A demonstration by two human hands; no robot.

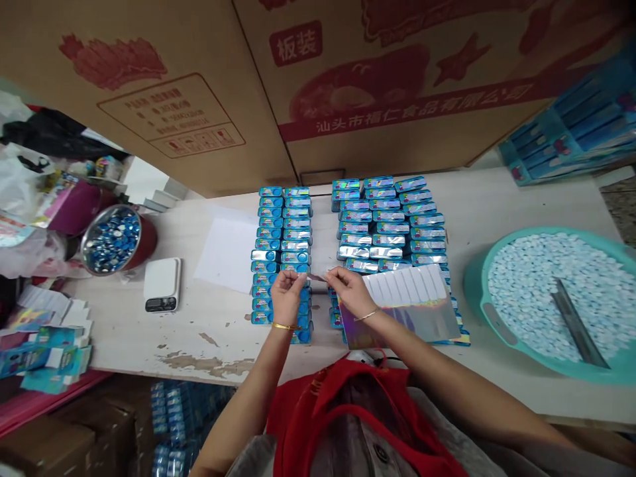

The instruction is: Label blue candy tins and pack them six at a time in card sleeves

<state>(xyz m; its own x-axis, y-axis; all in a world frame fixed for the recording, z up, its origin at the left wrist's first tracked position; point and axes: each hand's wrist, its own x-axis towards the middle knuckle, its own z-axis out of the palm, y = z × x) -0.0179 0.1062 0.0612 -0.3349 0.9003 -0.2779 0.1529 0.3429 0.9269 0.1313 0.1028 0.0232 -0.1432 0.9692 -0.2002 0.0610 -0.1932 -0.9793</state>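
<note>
My left hand (pixel 288 297) and my right hand (pixel 352 293) face each other, thumb and fingers pinched. A thin, narrow sticker strip (pixel 317 277) stretches between their fingertips. Beneath my left hand run two columns of small blue boxes (pixel 269 234) with printed fronts. Under and beyond my right hand stand more columns of blue boxes (pixel 390 216), many with shiny strips across them. A shiny sheet of stickers (pixel 412 311) with white rectangular labels lies on these boxes, partly covered by my right wrist.
On the right stands a turquoise tub (pixel 489 311) of small pale pieces, with a metal scoop (pixel 579 324) in it. A white scale (pixel 162 281), white paper (pixel 226 248) and a pot of blue wrapped pieces (pixel 144 242) are left. Large cartons (pixel 209 86) line the back.
</note>
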